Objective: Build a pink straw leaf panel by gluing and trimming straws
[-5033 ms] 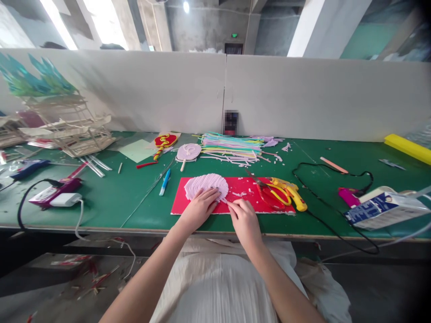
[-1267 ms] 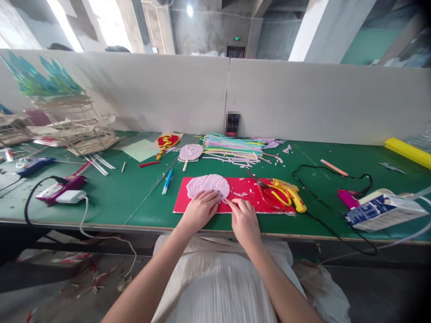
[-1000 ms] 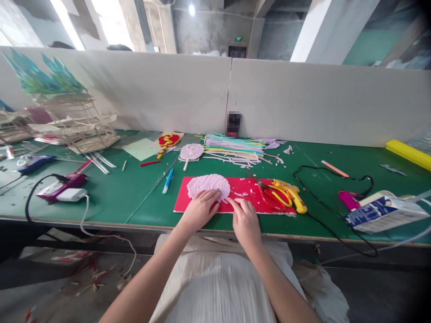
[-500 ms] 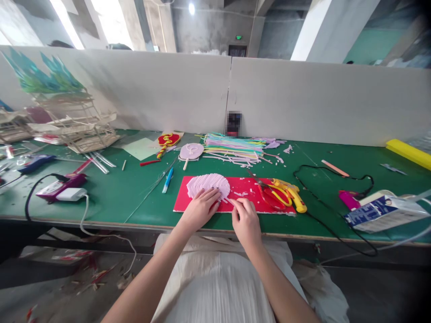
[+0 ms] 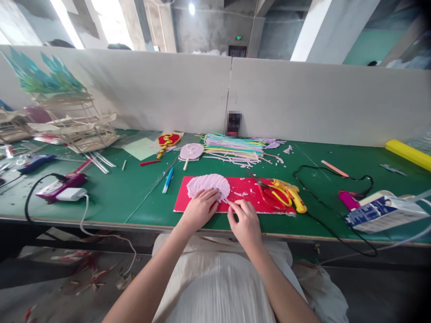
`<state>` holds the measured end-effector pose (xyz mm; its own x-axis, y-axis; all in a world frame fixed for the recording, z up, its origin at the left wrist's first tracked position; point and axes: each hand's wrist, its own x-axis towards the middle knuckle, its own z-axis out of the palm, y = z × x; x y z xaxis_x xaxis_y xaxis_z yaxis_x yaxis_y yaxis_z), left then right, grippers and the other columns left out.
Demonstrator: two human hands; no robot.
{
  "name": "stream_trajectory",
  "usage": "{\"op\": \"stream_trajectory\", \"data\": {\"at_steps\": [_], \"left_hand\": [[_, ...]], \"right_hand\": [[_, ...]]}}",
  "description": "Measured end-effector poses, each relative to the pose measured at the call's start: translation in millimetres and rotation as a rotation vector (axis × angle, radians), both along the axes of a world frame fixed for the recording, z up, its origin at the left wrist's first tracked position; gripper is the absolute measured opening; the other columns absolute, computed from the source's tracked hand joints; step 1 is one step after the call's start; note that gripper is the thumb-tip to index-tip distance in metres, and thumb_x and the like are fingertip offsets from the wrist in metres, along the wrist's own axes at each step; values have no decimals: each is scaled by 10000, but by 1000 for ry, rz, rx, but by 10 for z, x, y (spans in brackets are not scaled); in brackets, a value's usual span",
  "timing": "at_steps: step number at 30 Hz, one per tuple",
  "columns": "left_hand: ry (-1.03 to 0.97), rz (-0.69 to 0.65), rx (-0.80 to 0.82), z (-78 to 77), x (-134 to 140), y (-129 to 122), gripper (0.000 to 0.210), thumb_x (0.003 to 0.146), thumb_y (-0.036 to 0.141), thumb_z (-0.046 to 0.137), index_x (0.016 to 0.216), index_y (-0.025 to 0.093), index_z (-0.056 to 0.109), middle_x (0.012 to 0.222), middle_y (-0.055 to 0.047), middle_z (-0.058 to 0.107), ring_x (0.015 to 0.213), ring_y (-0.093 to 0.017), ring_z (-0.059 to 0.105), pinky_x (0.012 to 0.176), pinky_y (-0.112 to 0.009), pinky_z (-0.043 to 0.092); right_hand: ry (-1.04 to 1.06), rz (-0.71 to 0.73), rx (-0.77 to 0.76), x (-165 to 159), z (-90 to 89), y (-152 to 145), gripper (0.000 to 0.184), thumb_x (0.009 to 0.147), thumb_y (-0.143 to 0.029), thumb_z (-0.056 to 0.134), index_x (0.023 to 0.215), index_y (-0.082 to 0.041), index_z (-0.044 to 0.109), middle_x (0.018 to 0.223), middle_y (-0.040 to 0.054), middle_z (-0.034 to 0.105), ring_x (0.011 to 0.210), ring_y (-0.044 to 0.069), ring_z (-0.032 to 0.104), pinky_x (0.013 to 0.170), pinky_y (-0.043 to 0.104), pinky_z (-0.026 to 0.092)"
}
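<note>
A rounded lilac piece made of many narrow strips (image 5: 208,181) lies on a red board (image 5: 182,204) in front of me. My left hand (image 5: 200,207) rests flat on its lower edge, fingers stretched out, hiding that part. Close to its right, my right hand (image 5: 246,220) is closed in a pinch on the end of a thin lilac strip (image 5: 228,201), which meets the piece's lower right edge. Small lilac scraps (image 5: 240,194) are scattered over the board. On its right end lie a red-handled cutting tool (image 5: 272,199) and a yellow glue gun (image 5: 293,197).
Behind the board is a pile of coloured strips (image 5: 235,146), beside a lilac disc on a stick (image 5: 191,151). A blue pen (image 5: 168,180) lies left of the board. A power strip (image 5: 62,187) with cables stands further left, and a carton (image 5: 387,213) at right.
My right hand's fingertips have shifted slightly left, closer to the lilac piece and my left hand. My left hand stays in place.
</note>
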<state>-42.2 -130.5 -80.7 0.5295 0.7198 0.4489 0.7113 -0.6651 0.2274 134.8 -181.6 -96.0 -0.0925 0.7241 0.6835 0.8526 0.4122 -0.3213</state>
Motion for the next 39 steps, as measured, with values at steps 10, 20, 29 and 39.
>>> {"op": "stream_trajectory", "data": {"at_steps": [10,20,29,39], "left_hand": [[-1,1,-4,-14,-3,6,332,926,209,435,1210,194,607,1270,-75,622,1166,-214,573,1033,-413,428],[0,-2,5,-4,-2,2,333,925,210,431,1204,202,611,1269,-76,624,1160,-215,578,1023,-412,438],[47,-54,-13,24,-10,-45,347,944,213,408,1248,206,575,1304,-90,592,1223,-227,531,1053,-447,400],[16,-82,-16,19,-28,-77,332,953,233,403,1216,217,604,1283,-79,616,1223,-226,541,1061,-474,390]], "right_hand": [[-20,16,-8,-3,11,-2,217,907,-190,482,1000,-170,677,824,72,623,779,188,553,745,328,462],[-97,20,29,-19,39,-28,230,930,-190,463,1024,-164,672,715,51,598,743,190,521,706,317,416],[-99,-2,21,-21,15,-24,241,932,-202,453,1033,-159,668,727,50,584,732,183,528,710,316,422],[-104,0,19,-21,15,-20,222,929,-194,458,1015,-159,660,730,53,578,738,190,524,712,317,425]]}}
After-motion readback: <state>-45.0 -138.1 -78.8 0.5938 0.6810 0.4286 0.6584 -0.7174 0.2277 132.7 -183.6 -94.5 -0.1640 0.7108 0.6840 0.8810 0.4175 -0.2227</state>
